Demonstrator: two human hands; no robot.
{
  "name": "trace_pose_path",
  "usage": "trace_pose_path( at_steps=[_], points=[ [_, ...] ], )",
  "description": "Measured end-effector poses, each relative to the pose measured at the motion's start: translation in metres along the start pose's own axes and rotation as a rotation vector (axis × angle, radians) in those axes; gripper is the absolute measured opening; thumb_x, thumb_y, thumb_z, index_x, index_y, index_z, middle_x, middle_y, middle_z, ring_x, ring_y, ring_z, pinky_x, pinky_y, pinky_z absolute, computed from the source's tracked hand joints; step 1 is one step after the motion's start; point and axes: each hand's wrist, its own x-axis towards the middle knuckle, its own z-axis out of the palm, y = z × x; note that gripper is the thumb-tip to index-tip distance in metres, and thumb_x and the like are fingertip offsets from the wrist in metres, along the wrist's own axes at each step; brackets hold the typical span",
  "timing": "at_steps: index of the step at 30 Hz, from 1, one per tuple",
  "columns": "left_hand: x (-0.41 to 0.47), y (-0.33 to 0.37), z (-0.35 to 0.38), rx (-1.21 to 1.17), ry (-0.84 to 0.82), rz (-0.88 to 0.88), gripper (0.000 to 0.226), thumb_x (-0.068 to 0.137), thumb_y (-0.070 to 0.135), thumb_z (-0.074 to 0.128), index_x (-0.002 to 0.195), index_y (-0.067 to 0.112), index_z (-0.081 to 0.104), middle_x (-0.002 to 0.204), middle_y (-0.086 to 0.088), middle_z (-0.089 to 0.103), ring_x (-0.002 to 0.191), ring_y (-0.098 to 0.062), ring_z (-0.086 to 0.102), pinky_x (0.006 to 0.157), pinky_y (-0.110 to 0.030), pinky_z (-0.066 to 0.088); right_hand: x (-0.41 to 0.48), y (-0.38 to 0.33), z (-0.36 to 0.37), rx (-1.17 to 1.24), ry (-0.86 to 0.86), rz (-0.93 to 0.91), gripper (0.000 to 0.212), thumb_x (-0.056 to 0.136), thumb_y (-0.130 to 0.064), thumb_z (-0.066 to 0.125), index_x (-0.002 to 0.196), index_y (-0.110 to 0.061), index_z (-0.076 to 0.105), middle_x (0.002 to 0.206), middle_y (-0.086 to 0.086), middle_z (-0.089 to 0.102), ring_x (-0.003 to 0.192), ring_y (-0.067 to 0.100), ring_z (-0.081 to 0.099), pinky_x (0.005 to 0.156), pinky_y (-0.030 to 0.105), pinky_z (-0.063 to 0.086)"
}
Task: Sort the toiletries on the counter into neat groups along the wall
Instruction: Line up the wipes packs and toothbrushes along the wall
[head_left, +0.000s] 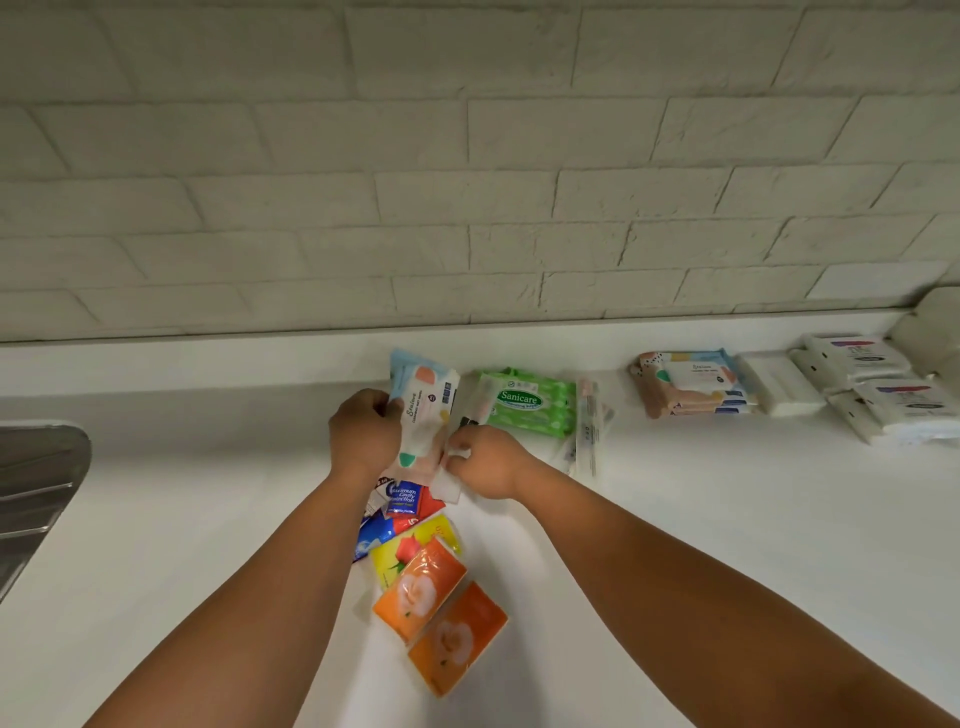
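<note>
The wipes pack (423, 415) is held on end above the counter (727, 519), near the wall and just left of the green pack (524, 402). The left hand (363, 436) curls its fingers round its left edge. It looks soft, light and slick, so a grip across the middle should suit. The right hand (485, 462) pinches a small white piece (451, 487) by its lower corner. Matching packs (691, 387) lie stacked further right.

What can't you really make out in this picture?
Head view:
- Mostly hidden: small white item, pinched inside the right hand.
- Partly covered: sachets, under the wipes pack that the left hand grips.
- Blurred: clear packets beside the green pack.
- Cut off by the left edge: metal object.
- Print too small: white packs.
</note>
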Motion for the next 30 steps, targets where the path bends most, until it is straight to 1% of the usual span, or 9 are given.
trace_pose_path(
  at_steps=[7,12,15,19,20,22,24,27,30],
  points=[
    [-0.021,0.029,-0.02,0.008,0.133,0.107,0.025,0.103,0.031,0.048,0.105,0.009,0.06,0.11,-0.01,0.071,0.082,-0.019,0.059,0.047,-0.01,0.027,-0.006,0.0,-0.033,0.024,0.076,-0.013,0.054,0.096,-0.036,0.056,0.142,-0.01,0.047,0.144,0.009,0.052,0.129,0.027,0.05,0.101,0.03,0.04],
    [-0.03,0.056,-0.025,0.037,0.129,0.242,0.022,0.102,0.034,0.051,0.106,0.015,0.061,0.106,-0.004,0.072,0.079,-0.013,0.056,0.05,-0.013,0.029,-0.012,0.012,-0.067,0.311,0.345,-0.012,0.083,0.081,-0.04,0.075,0.147,-0.016,0.032,0.145,0.007,0.046,0.127,0.025,0.051,0.096,0.028,0.042],
    [-0.039,0.077,-0.017,0.052,0.079,0.308,0.02,0.1,0.034,0.054,0.105,0.016,0.063,0.099,-0.001,0.072,0.078,-0.015,0.056,0.056,-0.02,0.039,-0.022,0.025,-0.087,0.356,0.36,-0.087,0.067,0.08,-0.034,0.079,0.135,-0.015,0.047,0.124,-0.001,0.056,0.112,0.019,0.058,0.085,0.025,0.042],
    [-0.05,0.104,0.006,-0.017,-0.018,0.319,0.017,0.097,0.034,0.059,0.104,0.02,0.066,0.098,0.004,0.071,0.085,-0.016,0.061,0.066,-0.027,0.045,-0.036,0.061,-0.111,0.335,0.354,-0.076,0.034,0.079,-0.036,0.078,0.096,-0.015,0.056,0.1,0.002,0.067,0.092,0.024,0.066,0.078,0.041,0.055],
    [-0.053,0.111,0.013,-0.035,-0.046,0.321,0.016,0.096,0.034,0.06,0.104,0.021,0.066,0.097,0.005,0.07,0.085,-0.015,0.061,0.066,-0.026,0.044,-0.04,0.072,-0.117,0.317,0.344,-0.069,0.033,0.08,-0.037,0.077,0.09,-0.014,0.055,0.094,0.004,0.067,0.087,0.023,0.067,0.072,0.038,0.056],
    [-0.06,0.128,0.031,-0.062,-0.095,0.314,0.016,0.095,0.034,0.062,0.104,0.021,0.067,0.094,0.008,0.068,0.084,-0.012,0.06,0.064,-0.02,0.044,-0.053,0.096,-0.13,0.369,0.316,-0.058,0.029,0.084,-0.031,0.075,0.087,-0.012,0.054,0.083,0.001,0.065,0.072,0.009,0.069,0.055,0.02,0.05],
    [-0.065,0.143,0.047,-0.068,-0.114,0.309,0.015,0.095,0.035,0.063,0.102,0.022,0.067,0.091,0.01,0.067,0.084,-0.013,0.06,0.064,-0.018,0.042,-0.063,0.116,-0.138,0.535,0.286,-0.035,0.025,0.087,-0.024,0.074,0.091,-0.008,0.054,0.082,0.002,0.066,0.058,-0.001,0.067,0.051,0.015,0.052],
    [-0.074,0.165,0.077,-0.15,-0.143,0.275,0.013,0.094,0.034,0.064,0.1,0.024,0.07,0.09,0.011,0.071,0.085,-0.014,0.065,0.069,-0.025,0.046,-0.074,0.149,-0.149,0.727,0.278,0.009,0.031,0.089,-0.028,0.071,0.097,-0.005,0.053,0.095,0.013,0.071,0.078,0.019,0.074,0.065,0.038,0.063],
    [-0.083,0.183,0.108,-0.274,-0.124,0.221,0.017,0.091,0.036,0.068,0.103,0.024,0.07,0.095,0.013,0.07,0.088,-0.009,0.065,0.065,-0.016,0.045,-0.082,0.179,-0.158,0.803,0.296,0.034,0.037,0.09,-0.038,0.069,0.107,-0.008,0.055,0.102,0.011,0.072,0.089,0.026,0.073,0.069,0.046,0.062]
  ],
)
